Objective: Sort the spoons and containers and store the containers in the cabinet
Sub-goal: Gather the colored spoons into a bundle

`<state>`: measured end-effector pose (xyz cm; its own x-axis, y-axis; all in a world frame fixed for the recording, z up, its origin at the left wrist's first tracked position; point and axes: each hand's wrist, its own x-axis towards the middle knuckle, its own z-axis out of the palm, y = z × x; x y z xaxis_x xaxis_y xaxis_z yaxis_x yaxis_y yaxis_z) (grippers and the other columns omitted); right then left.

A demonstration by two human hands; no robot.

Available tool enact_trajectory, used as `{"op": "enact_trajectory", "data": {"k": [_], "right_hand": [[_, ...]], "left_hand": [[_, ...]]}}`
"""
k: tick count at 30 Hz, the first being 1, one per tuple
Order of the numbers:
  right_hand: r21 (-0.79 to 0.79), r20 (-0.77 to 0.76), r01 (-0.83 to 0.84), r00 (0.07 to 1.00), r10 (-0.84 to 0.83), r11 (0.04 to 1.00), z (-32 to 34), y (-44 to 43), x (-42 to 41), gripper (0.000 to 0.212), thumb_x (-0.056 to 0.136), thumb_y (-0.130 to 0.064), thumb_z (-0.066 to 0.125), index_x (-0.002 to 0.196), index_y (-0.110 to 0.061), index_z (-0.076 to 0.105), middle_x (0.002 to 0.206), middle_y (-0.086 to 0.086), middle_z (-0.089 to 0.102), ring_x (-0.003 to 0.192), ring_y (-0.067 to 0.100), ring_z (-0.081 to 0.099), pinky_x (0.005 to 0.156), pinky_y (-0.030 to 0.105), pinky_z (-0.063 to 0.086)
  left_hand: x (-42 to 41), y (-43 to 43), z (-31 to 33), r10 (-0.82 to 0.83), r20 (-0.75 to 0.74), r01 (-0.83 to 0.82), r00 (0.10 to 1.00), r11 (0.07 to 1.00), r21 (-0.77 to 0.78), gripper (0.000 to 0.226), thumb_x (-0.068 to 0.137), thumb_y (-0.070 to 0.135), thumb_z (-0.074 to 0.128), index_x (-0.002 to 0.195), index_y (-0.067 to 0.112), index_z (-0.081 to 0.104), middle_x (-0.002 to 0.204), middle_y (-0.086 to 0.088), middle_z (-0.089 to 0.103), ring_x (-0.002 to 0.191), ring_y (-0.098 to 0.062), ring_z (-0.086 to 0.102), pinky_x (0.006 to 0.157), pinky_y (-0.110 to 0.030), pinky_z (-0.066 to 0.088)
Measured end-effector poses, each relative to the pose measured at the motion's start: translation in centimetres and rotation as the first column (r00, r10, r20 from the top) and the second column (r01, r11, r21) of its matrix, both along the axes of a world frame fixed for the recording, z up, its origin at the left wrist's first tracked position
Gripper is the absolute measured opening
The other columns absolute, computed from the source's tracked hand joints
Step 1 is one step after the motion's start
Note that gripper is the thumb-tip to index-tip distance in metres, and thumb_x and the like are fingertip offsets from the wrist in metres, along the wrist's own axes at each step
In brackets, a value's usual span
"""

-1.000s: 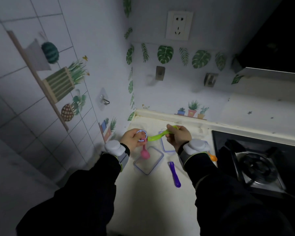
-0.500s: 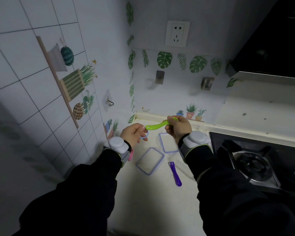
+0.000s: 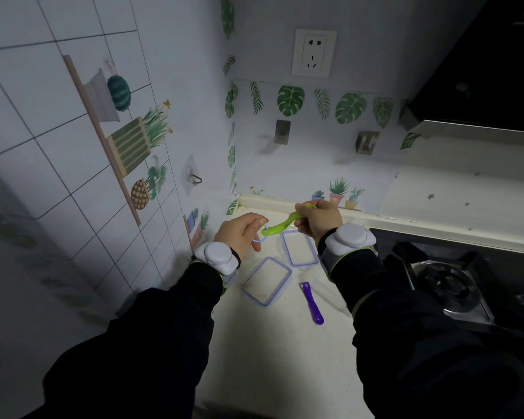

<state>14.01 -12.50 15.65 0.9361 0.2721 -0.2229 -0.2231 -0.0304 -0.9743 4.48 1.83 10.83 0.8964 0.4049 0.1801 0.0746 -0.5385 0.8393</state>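
1. The green spoon (image 3: 280, 226) is being held in the air above the tabletop (image 3: 285, 358), spanning the gap between the two grips.
2. The spoon's wider end is being enclosed by the right hand (image 3: 319, 220), whose grip is closed round it with curled fingers. A little green is showing beyond the knuckles.
3. A thin light-blue ring (image 3: 262, 235) is being pinched in the closed grip of the left hand (image 3: 238, 234), right at the spoon's narrow tip. Whether the ring is passing through the tip cannot be told.
4. The spoon's long axis is being kept almost in line between the grips, sloping slightly downward from the right grip towards the left. The tip is therefore touching, or just beside, the left grip, and that hand is the nearer one to the joint.
5. Two clear containers with blue rims are being left flat on the tabletop. The far container (image 3: 300, 247) is lying directly beneath the spoon, and the near container (image 3: 266, 282) below the left grip, towards the body.
6. A purple spoon (image 3: 312, 302) is being left on the tabletop beneath the right grip and nearer the body, with its handle pointing roughly back towards that grip.
7. The step is judged to be work on the ring and spoon. Any coming pull would be directed along the spoon's axis, the grips being drawn apart.
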Motion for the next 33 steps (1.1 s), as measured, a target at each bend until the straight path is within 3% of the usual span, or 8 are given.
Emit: {"op": "enact_trajectory", "data": {"k": [8,13,18,20,22,24,27,33], "right_hand": [[-0.035,-0.169,-0.001,0.986,-0.005,0.999,-0.9,-1.6,-0.4,0.027,0.09,0.0,0.055,0.065,-0.007,0.049,0.042,0.009,0.056,0.023,0.008,0.044,0.031,0.012,0.035],[-0.232,-0.233,-0.129,0.97,0.073,0.964,-2.4,-3.2,-1.1,0.025,0.093,-0.013,0.056,0.069,-0.008,0.052,0.065,0.013,0.057,0.038,0.016,0.051,0.037,0.015,0.04],[-0.325,-0.313,-0.21,0.944,0.104,0.922,-4.1,-4.9,-1.7,0.011,0.092,-0.013,0.058,0.099,-0.005,0.061,0.069,0.008,0.057,0.049,0.018,0.056,0.038,0.015,0.047],[-0.378,-0.301,-0.234,0.946,0.12,0.896,-5.3,-6.0,-1.4,0.013,0.091,-0.01,0.058,0.103,-0.004,0.062,0.071,0.007,0.057,0.052,0.018,0.056,0.039,0.016,0.049],[-0.5,-0.285,-0.279,0.947,0.149,0.82,-7.2,-6.9,-1.0,0.002,0.089,-0.009,0.06,0.088,-0.007,0.061,0.069,0.008,0.057,0.05,0.019,0.06,0.049,0.023,0.054],[-0.699,-0.192,-0.309,0.95,0.247,0.645,-9.1,-7.8,-1.1,0.008,0.084,-0.016,0.064,0.078,-0.013,0.061,0.075,0.008,0.061,0.073,0.028,0.068,0.071,0.032,0.056],[-0.884,-0.124,-0.278,0.914,0.386,0.375,-11.3,-8.1,-1.9,0.024,0.084,-0.028,0.062,0.101,-0.013,0.069,0.108,0.009,0.068,0.109,0.028,0.062,0.084,0.024,0.046],[-0.907,-0.199,-0.325,0.891,0.407,0.268,-14.7,-7.3,-2.2,0.029,0.084,-0.022,0.056,0.11,-0.01,0.06,0.119,0.014,0.064,0.111,0.031,0.06,0.08,0.028,0.044]], "left_hand": [[1.6,-0.5,0.1,0.076,0.095,-0.05,0.993,0.966,-0.254,0.025,0.095,0.018,0.046,0.079,0.031,0.06,0.066,0.003,0.064,0.047,-0.001,0.057,0.058,-0.023,0.047],[3.0,-1.3,-0.2,0.102,0.105,-0.054,0.989,0.92,-0.388,0.018,0.097,0.017,0.045,0.093,0.013,0.062,0.079,0.008,0.063,0.048,0.005,0.06,0.057,-0.02,0.047],[4.1,-2.5,-0.9,0.038,0.073,0.002,0.997,0.874,-0.486,0.026,0.097,0.014,0.043,0.079,0.018,0.06,0.072,0.005,0.064,0.066,-0.007,0.059,0.064,-0.022,0.046],[4.3,-3.1,-1.6,0.035,0.075,0.005,0.997,0.879,-0.477,0.028,0.097,0.013,0.043,0.077,0.021,0.061,0.064,0.013,0.067,0.062,0.002,0.062,0.065,-0.019,0.047],[4.6,-3.9,-2.9,0.035,0.051,-0.006,0.998,0.867,-0.498,0.022,0.097,0.01,0.044,0.083,0.012,0.061,0.065,0.009,0.066,0.054,0.009,0.06,0.059,-0.01,0.048],[4.3,-4.5,-3.8,0.078,0.029,-0.052,0.997,0.852,-0.52,0.02,0.096,0.011,0.046,0.083,0.01,0.062,0.061,0.008,0.065,0.05,0.006,0.059,0.053,-0.008,0.046],[4.4,-4.9,-5.6,0.057,-0.019,-0.058,0.998,0.835,-0.547,0.026,0.096,0.014,0.047,0.075,0.018,0.062,0.05,0.013,0.066,0.052,0.0,0.061,0.055,-0.011,0.047],[3.7,-5.3,-8.1,0.021,-0.106,-0.081,0.994,0.793,-0.604,0.03,0.097,0.011,0.042,0.074,0.016,0.059,0.046,0.011,0.063,0.044,-0.002,0.061,0.052,-0.018,0.052]]}}
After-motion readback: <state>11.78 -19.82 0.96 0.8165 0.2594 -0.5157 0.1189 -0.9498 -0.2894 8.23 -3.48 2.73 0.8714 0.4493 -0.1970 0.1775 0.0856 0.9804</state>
